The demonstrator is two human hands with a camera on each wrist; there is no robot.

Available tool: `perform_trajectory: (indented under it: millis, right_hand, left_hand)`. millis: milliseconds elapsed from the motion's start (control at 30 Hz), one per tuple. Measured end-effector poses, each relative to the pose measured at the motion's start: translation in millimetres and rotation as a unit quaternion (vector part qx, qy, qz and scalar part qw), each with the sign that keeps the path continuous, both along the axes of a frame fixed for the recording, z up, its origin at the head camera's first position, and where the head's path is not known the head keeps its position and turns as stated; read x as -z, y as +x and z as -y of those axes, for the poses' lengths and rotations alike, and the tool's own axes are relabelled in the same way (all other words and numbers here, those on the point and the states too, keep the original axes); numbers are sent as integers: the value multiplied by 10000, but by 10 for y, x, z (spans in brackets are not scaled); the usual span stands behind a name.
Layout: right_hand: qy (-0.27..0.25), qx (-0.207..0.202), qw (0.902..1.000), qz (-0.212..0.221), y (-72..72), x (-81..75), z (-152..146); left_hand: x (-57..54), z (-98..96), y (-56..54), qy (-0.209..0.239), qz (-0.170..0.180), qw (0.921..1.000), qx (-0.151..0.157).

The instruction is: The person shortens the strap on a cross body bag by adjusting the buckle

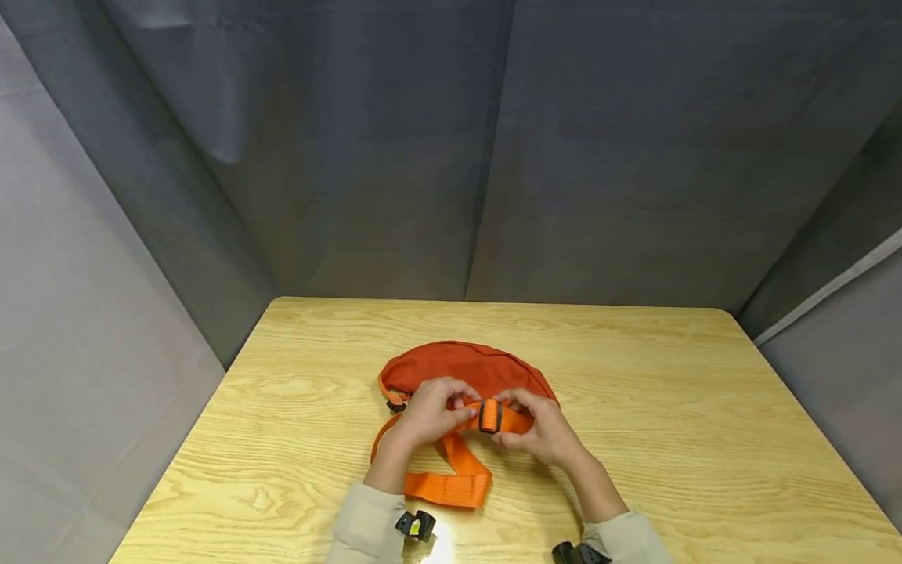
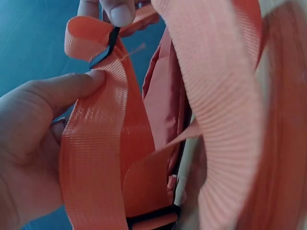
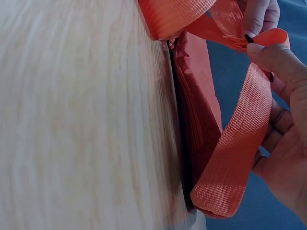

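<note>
A red waist bag (image 1: 458, 364) lies on the table, its orange webbing strap (image 1: 451, 487) looped toward the person. Just in front of the bag, both hands hold the strap up at a black slide buckle (image 1: 489, 416). My left hand (image 1: 431, 411) pinches the webbing at the buckle's left side, thumb against the strap in the left wrist view. From the right, my right hand (image 1: 539, 429) pinches the strap beside the same buckle. A short loop of webbing (image 2: 86, 36) bulges through the buckle. Another black buckle (image 2: 153, 218) shows lower on the strap.
The bag rests on a light wood-grain table (image 1: 690, 407). Dark grey curtains (image 1: 366, 157) stand behind its far edge, and paler panels (image 1: 84, 329) flank the sides. A black clip (image 1: 396, 403) sits at the bag's left end.
</note>
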State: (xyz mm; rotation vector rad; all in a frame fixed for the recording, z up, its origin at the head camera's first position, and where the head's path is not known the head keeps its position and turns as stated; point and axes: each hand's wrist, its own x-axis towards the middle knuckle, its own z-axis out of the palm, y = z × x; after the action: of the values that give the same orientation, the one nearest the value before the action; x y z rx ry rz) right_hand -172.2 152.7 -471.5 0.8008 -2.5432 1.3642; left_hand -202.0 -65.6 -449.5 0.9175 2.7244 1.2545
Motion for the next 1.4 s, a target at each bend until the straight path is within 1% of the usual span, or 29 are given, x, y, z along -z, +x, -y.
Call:
perform_trajectory:
  millis: [133,300,433,600,733,867,1067,1167,1233,1400]
  right_hand:
    - [6,-9,10000,-28,-5,5,6]
    - [55,71,9999,-81,-4,5,16]
    - [139,101,9998,-97,-1,5,19]
    - [173,30,9996,-235,-2,2,15]
    - [172,8,9989,-445,-14,-1,11]
    - [185,-70,9984,-532,-20,6,12]
    - [217,-27,9988,-437,-1,-5,17]
    - [301,36,9991,-312,34,-13,27]
    - [359,73,9991,-201,67,-15,32]
    - [452,279,9986,23,133,2,9]
  left_hand:
    - [16,40,12,144,61,9999,27]
    - [26,138,36,268,248,9993,17]
    - [34,226,40,296,383,9988,8]
    - [43,347,25,296,517,9982,108]
    - [17,444,15,334,488,9982,65]
    - [-14,507,15,333,484,9983,-3]
    - [-16,514,23,311,530,9981,14]
    - [-20,530,33,311,543,9980,11]
    - [-30,566,45,347,582,9977,-54]
    - [-55,688,79,437,700,9961,-327]
